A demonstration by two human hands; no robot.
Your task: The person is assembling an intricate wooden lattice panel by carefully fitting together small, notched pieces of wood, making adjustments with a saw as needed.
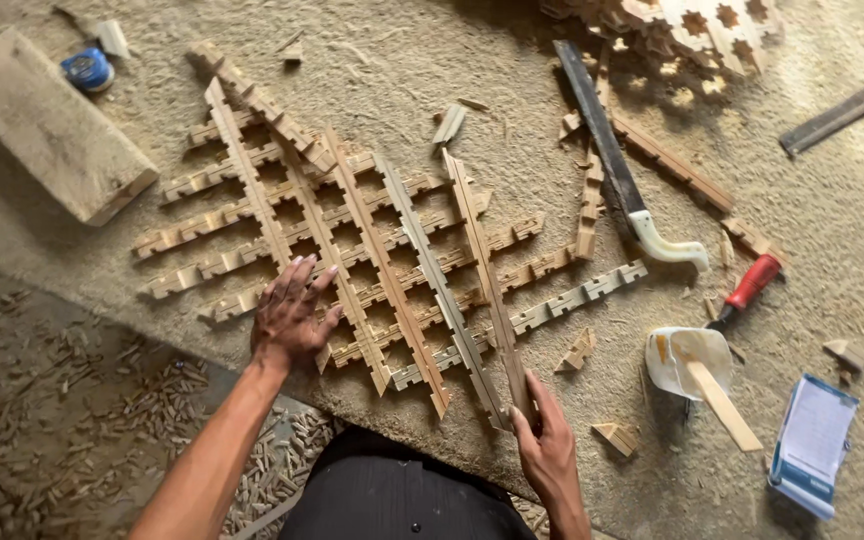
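**Two hands on a notched wooden lattice**

A lattice (352, 260) of notched wooden strips lies flat on a dusty sheet (512, 130) spread over the floor, its strips crossing in a diamond pattern. The left hand (292, 318) rests palm down on the lattice's near left part, fingers spread a little and pressing on the strips. The right hand (544, 445) grips the near end of one long notched strip (485, 275), fingers and thumb closed around it; the strip runs away from the person across the right side of the lattice, lying over the cross strips.

To the right of the lattice lies a hand saw (612, 160) with a pale handle, its blade pointing away. Near it sit a red-handled tool (749, 288), a small white cup (687, 360) with a flat wooden stick (724, 405) in it, and a blue and white packet (812, 445). A thick wooden block (47, 125) lies at the far left with a blue tape roll (87, 70) beside it. Another piece of lattice work (692, 25) shows at the top edge. Small wood offcuts (152, 400) litter the floor on the near left.
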